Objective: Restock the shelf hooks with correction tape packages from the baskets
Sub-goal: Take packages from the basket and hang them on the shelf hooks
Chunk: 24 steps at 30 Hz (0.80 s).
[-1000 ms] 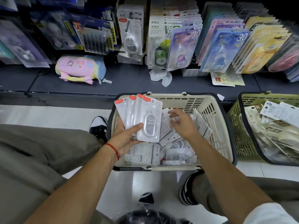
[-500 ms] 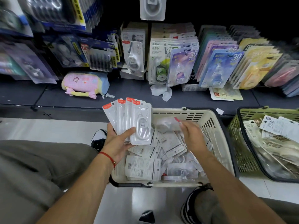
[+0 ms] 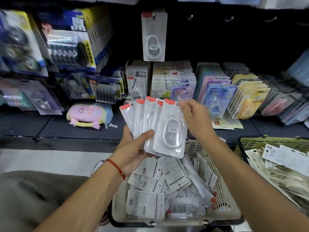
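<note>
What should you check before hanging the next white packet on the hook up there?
1. Fan of packets held firm in the left hand: ok, thumb lies across the fronts.
2. Front packet gripped to pull free: ok, the right hand pinches its top corner.
3. Matching hook found: ok, one hanging packet of the same kind is up on the dark panel.
4. Room left on that hook: cannot tell, the hook is hidden behind the packet.
5. Hang hole in the red top strip clear: cannot tell, too blurred.
6. More stock ready: ok, the beige basket holds plenty.
</note>
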{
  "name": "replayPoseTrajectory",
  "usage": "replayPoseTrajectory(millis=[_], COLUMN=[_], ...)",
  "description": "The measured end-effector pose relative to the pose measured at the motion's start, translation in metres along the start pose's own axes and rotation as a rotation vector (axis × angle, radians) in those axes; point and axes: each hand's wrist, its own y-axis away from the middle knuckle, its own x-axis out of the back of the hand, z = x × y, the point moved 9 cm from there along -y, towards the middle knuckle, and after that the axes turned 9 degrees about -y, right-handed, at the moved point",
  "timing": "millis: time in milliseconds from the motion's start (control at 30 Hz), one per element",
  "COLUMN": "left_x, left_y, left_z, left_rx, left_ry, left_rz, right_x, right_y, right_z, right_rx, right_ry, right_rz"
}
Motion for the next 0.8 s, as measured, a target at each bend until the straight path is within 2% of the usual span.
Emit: replayPoseTrajectory(millis=[133, 267, 400, 467, 600, 700, 800], left_x=[-0.028, -0.053, -0.070, -0.073, -0.070, -0.062, -0.051], left_y=[-0.015, -0.030, -0.047, -0.055, -0.071, -0.082, -0.086], left_z=[0.054, 0.097, 0.125, 0.133, 0.142, 0.152, 0.162], left_rx=[-0.065, -0.097, -0.120, -0.125, -0.157, -0.219, -0.282], left_ry=[0.020, -0.085, -0.073, -0.032, 0.054, 0.086, 0.075], left_rz=[-0.066, -0.119, -0.176, -0.195, -0.159, -0.099, -0.055], right_x=[0.016, 0.032, 0.049, 0.053, 0.025, -0.004, -0.012], right_y=[-0.027, -0.055, -0.067, -0.073, -0.059, -0.047, -0.053], right_z=[-0.044, -0.075, -0.091, -0.087, -0.075, -0.077, -0.081], right_rx=[0.069, 0.099, 0.128, 0.051, -0.134, -0.127, -0.117], right_ry=[0.079, 0.136, -0.067, -0.193, -0.541, -0.592, -0.637], right_rz=[0.107, 0.166, 0.227, 0.238, 0.108, -0.093, -0.126])
